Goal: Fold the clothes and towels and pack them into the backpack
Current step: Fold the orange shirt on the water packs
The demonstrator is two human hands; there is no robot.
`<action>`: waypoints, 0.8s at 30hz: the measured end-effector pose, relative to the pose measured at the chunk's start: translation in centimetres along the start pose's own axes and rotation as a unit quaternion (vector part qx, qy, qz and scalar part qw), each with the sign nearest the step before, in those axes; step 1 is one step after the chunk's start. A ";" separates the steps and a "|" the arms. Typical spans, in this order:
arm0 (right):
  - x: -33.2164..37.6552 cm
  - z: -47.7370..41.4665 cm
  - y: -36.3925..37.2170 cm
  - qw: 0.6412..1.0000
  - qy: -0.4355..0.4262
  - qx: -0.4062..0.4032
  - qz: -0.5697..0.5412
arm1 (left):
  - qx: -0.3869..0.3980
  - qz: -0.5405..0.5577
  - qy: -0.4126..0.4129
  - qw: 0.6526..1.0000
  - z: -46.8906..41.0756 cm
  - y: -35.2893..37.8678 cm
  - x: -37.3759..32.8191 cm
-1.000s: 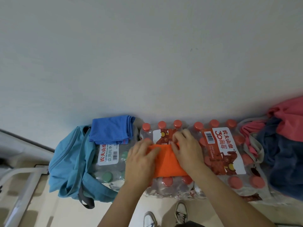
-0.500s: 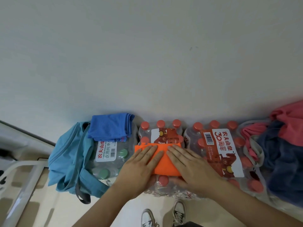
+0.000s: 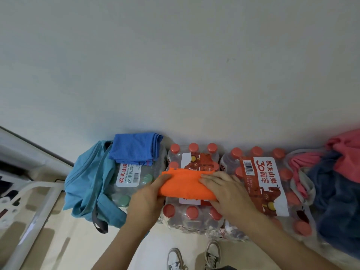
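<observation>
The left hand (image 3: 150, 193) grips the left end of the folded orange cloth (image 3: 187, 184), thumb on top and fingers tucked beneath. The right hand (image 3: 228, 191) presses flat, fingers straight, on its right end. The cloth lies across the middle of a red-capped bottle pack (image 3: 192, 213). To the left, a folded blue cloth (image 3: 136, 149) sits on the far edge of a green-capped bottle pack (image 3: 126, 178), with the teal backpack (image 3: 85, 182) slumped against that pack's left side. Pink and navy clothes (image 3: 335, 182) are heaped at far right.

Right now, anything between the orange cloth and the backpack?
Yes. The green-capped bottle pack lies between the orange cloth, on the red-capped pack, and the backpack to its left; a folded blue cloth sits on that pack's far end. Left hand grips the orange cloth, right hand rests on it. Backpack's opening isn't visible.
</observation>
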State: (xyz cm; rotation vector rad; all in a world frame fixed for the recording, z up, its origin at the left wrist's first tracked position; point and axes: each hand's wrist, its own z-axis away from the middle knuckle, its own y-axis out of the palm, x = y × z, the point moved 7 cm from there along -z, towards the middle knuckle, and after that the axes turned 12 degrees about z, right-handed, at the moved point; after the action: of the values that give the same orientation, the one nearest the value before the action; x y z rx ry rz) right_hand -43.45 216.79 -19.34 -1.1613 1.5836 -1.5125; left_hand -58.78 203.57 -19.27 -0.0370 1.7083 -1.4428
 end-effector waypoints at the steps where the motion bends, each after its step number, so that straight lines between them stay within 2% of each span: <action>1: -0.2 0.2 0.1 1.000 0.018 0.004 -0.012 | 0.014 0.071 -0.035 0.997 0.2 0.0 0.2; 2: -0.3 0.3 0.0 0.999 0.033 0.012 -0.023 | 0.032 0.180 -0.080 0.980 0.3 0.2 0.5; 3: -0.3 0.4 0.1 0.998 0.043 0.020 -0.031 | 0.043 0.319 -0.127 0.938 0.5 0.2 0.6; 5: -0.2 0.4 0.1 0.998 0.047 0.022 -0.046 | 0.071 0.582 -0.205 0.783 0.9 0.9 0.3; 6: -0.1 0.4 0.3 0.996 0.046 0.032 -0.069 | 0.073 0.650 -0.233 0.719 1.1 1.1 0.1; 7: -0.1 0.4 0.6 0.994 0.043 0.044 -0.092 | 0.071 0.677 -0.253 0.687 1.2 1.3 -0.1; 8: 0.0 0.4 0.8 0.992 0.039 0.056 -0.106 | 0.070 0.678 -0.267 0.681 1.2 1.4 -0.2; 9: -0.1 0.3 0.9 0.990 0.036 0.064 -0.116 | 0.074 0.657 -0.271 0.699 1.0 1.3 -0.3; 10: -0.2 0.3 1.0 0.989 0.036 0.062 -0.128 | 0.093 0.615 -0.263 0.738 0.9 1.3 -0.4; 11: -0.4 0.2 1.2 0.987 0.042 0.061 -0.145 | 0.131 0.549 -0.241 0.790 0.8 1.3 -0.6; 13: -1.1 0.1 1.1 0.974 0.078 0.056 -0.206 | 0.186 0.349 -0.156 0.905 0.8 1.3 -1.0; 14: -1.5 -0.1 0.7 0.964 0.103 0.060 -0.238 | 0.174 0.253 -0.102 0.946 0.8 1.0 -1.3; 15: -1.7 -0.3 0.2 0.955 0.123 0.070 -0.261 | 0.131 0.203 -0.058 0.969 0.7 0.4 -1.5; 17: -1.8 -0.9 -0.8 0.940 0.141 0.095 -0.294 | 0.052 0.243 -0.044 0.968 0.6 -1.0 -1.3; 20: -0.6 -2.3 -2.8 0.924 0.150 0.111 -0.334 | -0.016 0.358 -0.099 0.928 0.3 -3.2 0.7; 24: 1.7 -5.4 -3.8 0.897 0.174 0.101 -0.393 | 0.003 0.467 -0.098 0.879 -0.5 -7.0 2.2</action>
State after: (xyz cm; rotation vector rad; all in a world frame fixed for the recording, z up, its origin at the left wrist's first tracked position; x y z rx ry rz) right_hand -48.36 217.69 -14.76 -1.5714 1.1488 -2.4533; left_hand -63.82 200.50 -14.92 0.5567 1.2505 -0.6762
